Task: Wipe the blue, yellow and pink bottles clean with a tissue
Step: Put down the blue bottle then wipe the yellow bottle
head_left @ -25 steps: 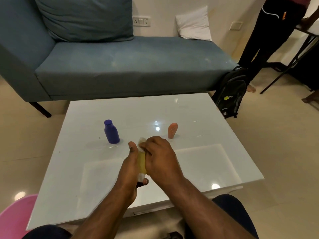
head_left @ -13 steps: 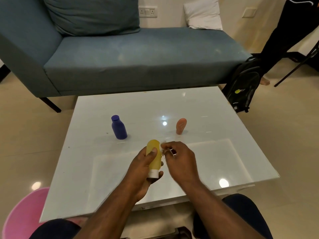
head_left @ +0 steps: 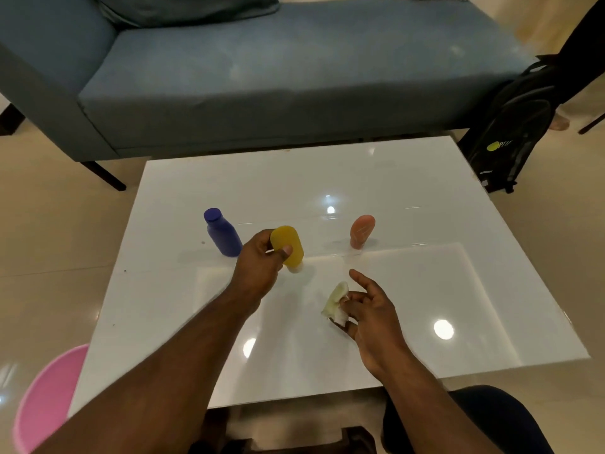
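Hands moved apart, left hand (head_left: 258,270) gripping yellow bottle (head_left: 288,245), right hand (head_left: 370,309) pinching tissue (head_left: 335,301)

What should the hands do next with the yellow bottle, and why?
Probably let go: the left hand holds the yellow bottle with its cap down at the table, and the right hand, gripping the tissue, is off it. The pink bottle looks likeliest next.

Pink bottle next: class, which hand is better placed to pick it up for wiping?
Probably the left hand, once it sets down the yellow bottle. The right hand lies nearer the pink bottle but its grip holds the tissue.
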A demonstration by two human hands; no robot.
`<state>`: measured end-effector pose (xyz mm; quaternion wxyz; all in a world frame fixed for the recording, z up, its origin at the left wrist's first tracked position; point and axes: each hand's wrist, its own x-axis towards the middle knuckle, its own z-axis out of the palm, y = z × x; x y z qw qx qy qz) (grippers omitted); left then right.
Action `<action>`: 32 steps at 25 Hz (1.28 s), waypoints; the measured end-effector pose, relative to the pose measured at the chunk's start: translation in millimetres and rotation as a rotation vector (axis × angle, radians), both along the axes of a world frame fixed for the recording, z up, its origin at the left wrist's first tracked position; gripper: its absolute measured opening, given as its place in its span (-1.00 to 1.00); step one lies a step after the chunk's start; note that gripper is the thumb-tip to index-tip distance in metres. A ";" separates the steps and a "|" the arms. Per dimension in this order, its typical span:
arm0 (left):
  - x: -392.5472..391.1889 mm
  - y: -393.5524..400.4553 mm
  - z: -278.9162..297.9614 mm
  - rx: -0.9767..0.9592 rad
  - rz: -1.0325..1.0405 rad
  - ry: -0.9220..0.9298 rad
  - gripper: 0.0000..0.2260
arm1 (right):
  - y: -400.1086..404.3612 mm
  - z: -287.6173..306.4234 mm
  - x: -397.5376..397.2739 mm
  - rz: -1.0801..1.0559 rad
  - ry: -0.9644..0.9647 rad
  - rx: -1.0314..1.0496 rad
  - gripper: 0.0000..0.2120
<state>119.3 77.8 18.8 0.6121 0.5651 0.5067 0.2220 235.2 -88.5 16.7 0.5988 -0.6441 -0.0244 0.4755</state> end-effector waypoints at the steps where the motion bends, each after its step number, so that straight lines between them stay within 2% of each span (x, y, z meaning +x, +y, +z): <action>1: 5.4 9.3 -3.9 0.022 -0.013 0.017 -0.71 | 2.9 -2.1 2.2 0.000 0.037 0.023 -0.49; 3: 15.4 25.2 -10.3 0.067 -0.034 0.054 -0.72 | 7.3 -7.0 5.4 0.011 0.095 0.062 -0.48; 6: 26.6 42.7 -20.9 0.131 -0.049 0.086 -0.74 | 9.4 -14.6 7.5 0.044 0.141 0.091 -0.56; 13: 39.0 56.2 -31.6 0.209 -0.102 0.149 -0.72 | 8.8 -23.0 12.2 0.074 0.126 0.060 -0.72; 17: 39.9 58.6 -37.2 0.217 -0.140 0.174 -0.71 | 8.0 -25.8 11.5 0.075 0.021 0.026 -0.77; 21: 40.2 59.0 -40.6 0.223 -0.139 0.189 -0.71 | 6.2 -26.6 11.3 0.137 -0.203 -0.029 -0.90; 25: 40.5 57.5 -42.2 0.237 -0.157 0.196 -0.71 | 4.7 -31.0 10.7 0.199 -0.396 -0.101 -0.82; 29: 42.7 59.0 -42.4 0.264 -0.169 0.218 -0.71 | 4.9 -30.9 11.7 0.209 -0.347 -0.057 -0.89; 32: 41.0 60.4 -45.9 0.268 -0.188 0.221 -0.68 | 4.3 -33.9 10.7 0.230 -0.385 -0.068 -0.89</action>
